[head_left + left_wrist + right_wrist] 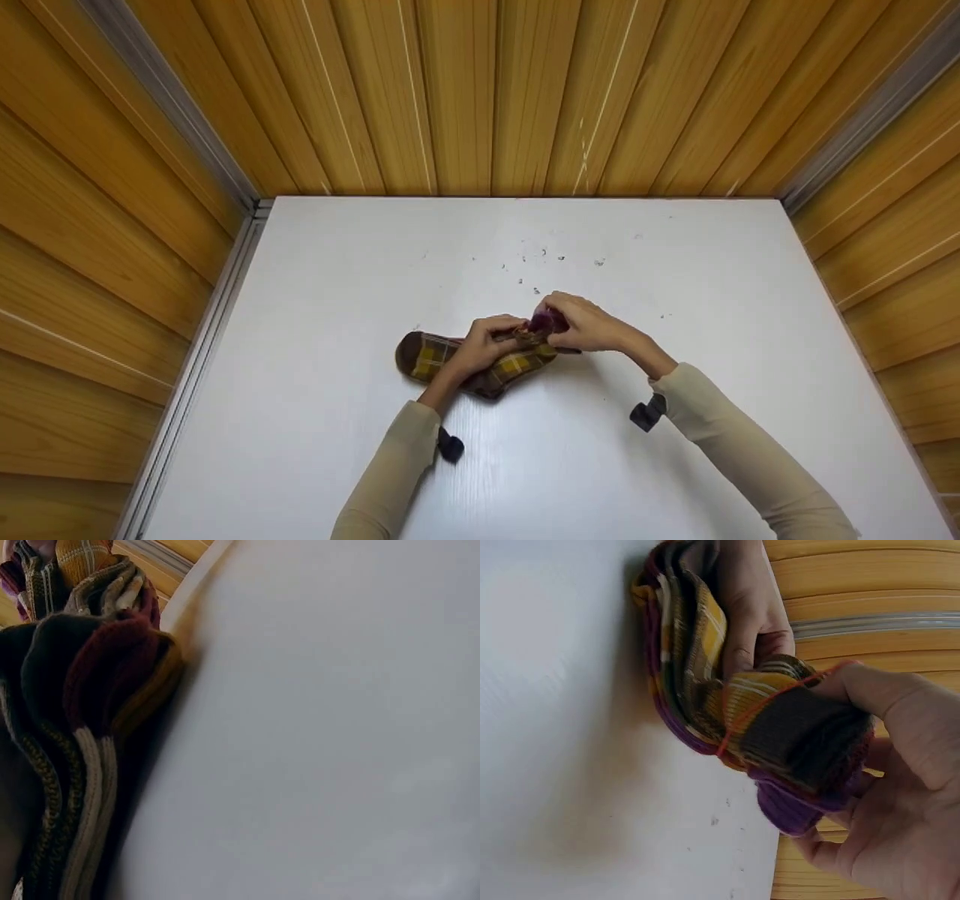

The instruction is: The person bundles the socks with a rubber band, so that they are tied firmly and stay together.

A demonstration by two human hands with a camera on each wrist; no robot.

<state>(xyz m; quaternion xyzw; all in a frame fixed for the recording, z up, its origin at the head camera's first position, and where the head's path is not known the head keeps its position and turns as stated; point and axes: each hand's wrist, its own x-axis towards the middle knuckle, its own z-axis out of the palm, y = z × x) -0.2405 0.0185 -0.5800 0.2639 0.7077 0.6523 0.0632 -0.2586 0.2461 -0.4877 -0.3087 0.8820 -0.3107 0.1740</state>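
Note:
A layered bundle of plaid socks in brown, mustard, purple and green lies lengthwise on the white table. My left hand grips it around the middle, with the brown toe end sticking out to the left. At the other end, my right hand holds the cuffs, thumb on one side and fingers on the other. The right wrist view shows a thin red band round the bundle just below the dark cuffs, close to the right thumb. Folded sock layers fill the left side of the left wrist view; that hand's fingers are mostly hidden there.
The white table has small dark marks beyond the hands. Wood-panelled walls enclose it at the back and both sides, with metal rails at the corners.

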